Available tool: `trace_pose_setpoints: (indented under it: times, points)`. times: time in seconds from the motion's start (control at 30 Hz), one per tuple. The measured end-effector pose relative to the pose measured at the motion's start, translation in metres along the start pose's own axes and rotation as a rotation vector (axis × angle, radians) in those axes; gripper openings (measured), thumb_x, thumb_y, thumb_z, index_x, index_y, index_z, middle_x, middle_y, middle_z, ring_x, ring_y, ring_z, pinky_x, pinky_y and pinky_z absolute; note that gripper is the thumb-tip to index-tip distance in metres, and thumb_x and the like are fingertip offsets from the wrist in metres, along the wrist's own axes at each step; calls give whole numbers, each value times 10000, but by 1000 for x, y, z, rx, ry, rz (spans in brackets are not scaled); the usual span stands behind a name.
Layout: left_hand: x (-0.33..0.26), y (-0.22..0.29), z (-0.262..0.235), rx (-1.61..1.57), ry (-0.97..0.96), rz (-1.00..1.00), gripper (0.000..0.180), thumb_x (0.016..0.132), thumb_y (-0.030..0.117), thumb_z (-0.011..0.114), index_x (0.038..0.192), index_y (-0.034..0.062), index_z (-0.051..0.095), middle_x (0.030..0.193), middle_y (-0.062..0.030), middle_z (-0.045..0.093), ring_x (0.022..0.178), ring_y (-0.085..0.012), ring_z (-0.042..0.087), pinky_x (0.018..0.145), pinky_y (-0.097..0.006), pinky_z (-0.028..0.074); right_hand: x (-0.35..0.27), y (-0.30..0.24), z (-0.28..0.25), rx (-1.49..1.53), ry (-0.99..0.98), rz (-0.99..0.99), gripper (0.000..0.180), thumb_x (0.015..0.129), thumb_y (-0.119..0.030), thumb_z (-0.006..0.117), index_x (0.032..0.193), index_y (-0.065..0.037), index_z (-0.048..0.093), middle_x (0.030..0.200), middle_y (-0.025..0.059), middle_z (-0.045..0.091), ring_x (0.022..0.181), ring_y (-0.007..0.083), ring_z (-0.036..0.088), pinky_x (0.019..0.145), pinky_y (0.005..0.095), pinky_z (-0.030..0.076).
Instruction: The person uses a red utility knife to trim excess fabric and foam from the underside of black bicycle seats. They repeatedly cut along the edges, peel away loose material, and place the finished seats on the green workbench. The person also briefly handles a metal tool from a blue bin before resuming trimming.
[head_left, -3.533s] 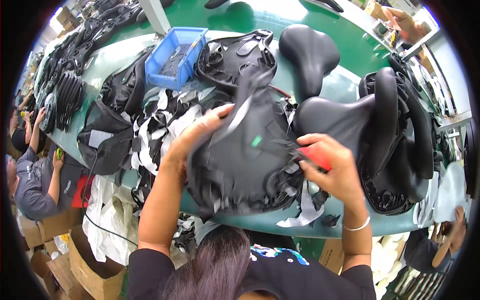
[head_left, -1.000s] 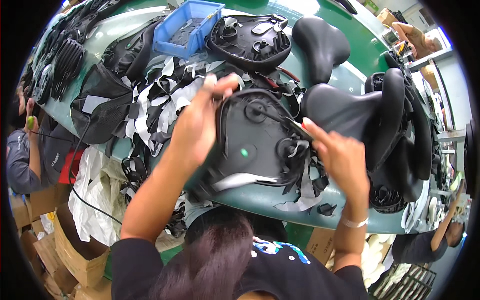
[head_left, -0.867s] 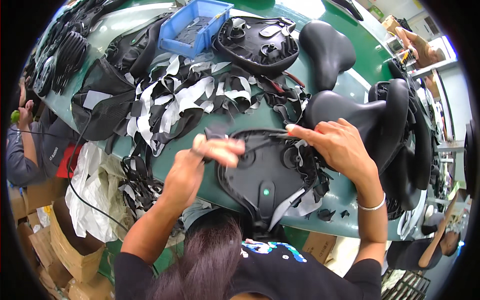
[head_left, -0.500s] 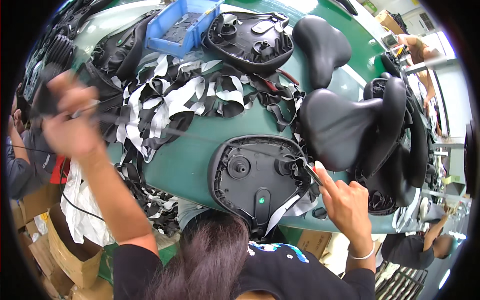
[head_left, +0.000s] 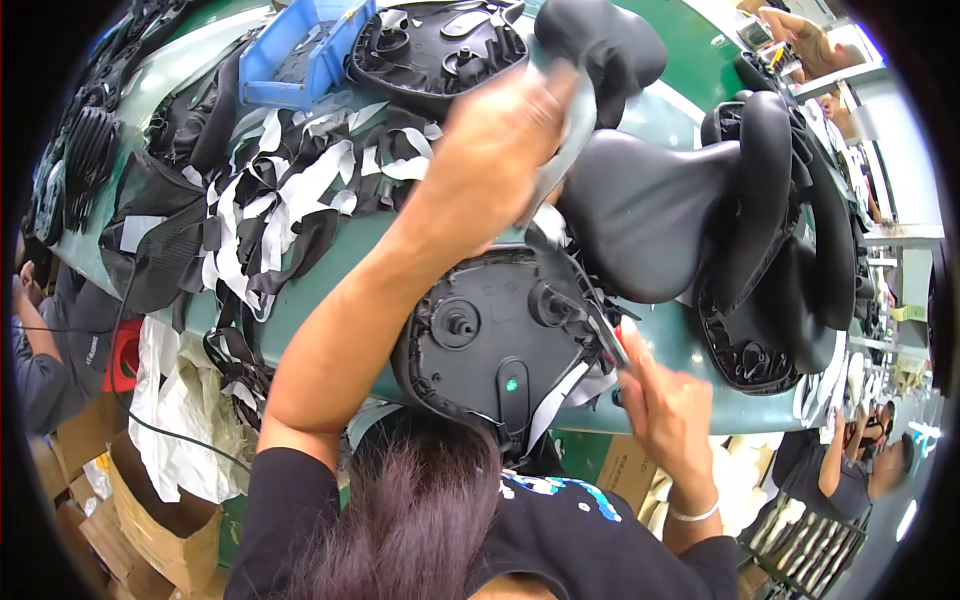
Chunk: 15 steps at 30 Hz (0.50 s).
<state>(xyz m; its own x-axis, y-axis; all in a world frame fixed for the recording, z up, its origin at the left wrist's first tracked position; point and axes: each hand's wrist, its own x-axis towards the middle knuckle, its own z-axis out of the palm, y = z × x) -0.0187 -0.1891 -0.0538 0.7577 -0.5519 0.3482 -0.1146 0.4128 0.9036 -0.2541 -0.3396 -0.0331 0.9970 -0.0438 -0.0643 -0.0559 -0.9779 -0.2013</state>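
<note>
An upturned black bicycle saddle (head_left: 480,345) lies at the near edge of the green table, its plastic base facing up. My left hand (head_left: 500,145), blurred, is closed above its far edge, gripping a grey-and-black trim strip (head_left: 552,190). That strip runs down toward the saddle's right rim. At this rim my right hand (head_left: 668,405) is closed round a slim metal tool (head_left: 608,340) with a red part; its exact kind is unclear. A loose pale strip (head_left: 560,395) hangs by the saddle's narrow end.
Cut black and white strips (head_left: 285,195) are heaped left of the saddle. Behind stand a blue bin (head_left: 265,75) and another upturned saddle (head_left: 425,85). Finished black saddles (head_left: 650,215) crowd the right. Cardboard boxes (head_left: 165,520) sit at lower left; other people work at both sides.
My left hand has swung from the far left across to above the saddle's far right edge. The strip, stretched out leftward before, now bunches near the rim. My right hand stays at the rim.
</note>
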Motion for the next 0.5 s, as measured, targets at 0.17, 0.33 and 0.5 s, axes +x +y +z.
trace_pose_setpoints:
  times: [0.17, 0.33, 0.5]
  points:
    - [-11, 45, -66, 1273, 805, 713, 67, 878, 77, 517, 881, 14, 538, 780, -91, 592, 697, -214, 580, 686, -333, 478, -45, -38, 19, 713, -66, 543, 506, 908, -118, 561, 1380, -23, 406, 639, 69, 629, 492, 206, 606, 502, 313, 475]
    - [-51, 11, -62, 1411, 391, 383, 280, 833, 138, 666, 1039, -28, 574, 854, -158, 627, 794, -258, 611, 756, -372, 493, -12, -44, 59, 1024, 287, 405, 783, 831, -83, 675, 1450, -13, 200, 996, 109, 595, 682, 115, 561, 586, 239, 475]
    - [-114, 44, 9, 1076, 117, -123, 282, 786, 292, 737, 696, 45, 637, 669, -43, 592, 691, -195, 535, 693, -356, 408, 64, -45, 66, 1233, 360, 397, 731, 826, -123, 693, 1408, -19, 264, 1056, 104, 526, 697, 114, 555, 601, 236, 492]
